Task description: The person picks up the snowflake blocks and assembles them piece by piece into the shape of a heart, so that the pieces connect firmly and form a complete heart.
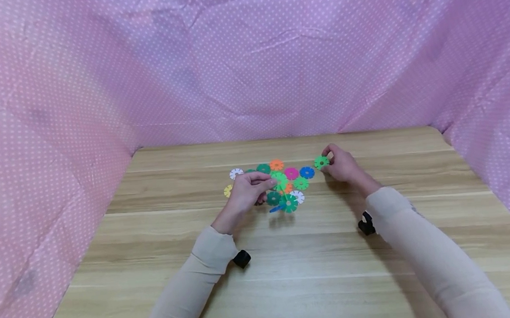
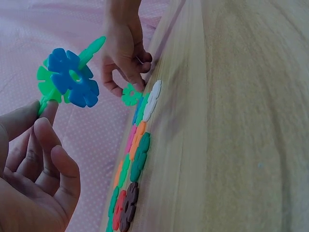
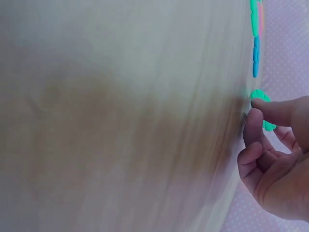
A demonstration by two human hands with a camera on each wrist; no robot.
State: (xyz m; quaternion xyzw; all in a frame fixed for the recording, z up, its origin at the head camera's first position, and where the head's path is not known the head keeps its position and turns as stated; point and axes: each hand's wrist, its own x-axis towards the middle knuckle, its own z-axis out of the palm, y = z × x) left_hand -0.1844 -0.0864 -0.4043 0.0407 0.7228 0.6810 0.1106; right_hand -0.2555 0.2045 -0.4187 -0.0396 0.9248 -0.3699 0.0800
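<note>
My left hand pinches a cluster of interlocked notched plastic discs by one green edge, holding it up over the table. In the left wrist view, a blue disc faces the camera, slotted among green discs. The head view shows a light green disc at the fingertips and a green disc lower down. Farther right, my right hand pinches a single light green disc by its edge, just beyond the loose blue disc. Its fingers are right at the table surface in the right wrist view.
Several loose discs lie flat close together, among them a white disc, an orange disc, a pink disc and a brown disc. Pink dotted cloth hangs behind and beside the wooden table.
</note>
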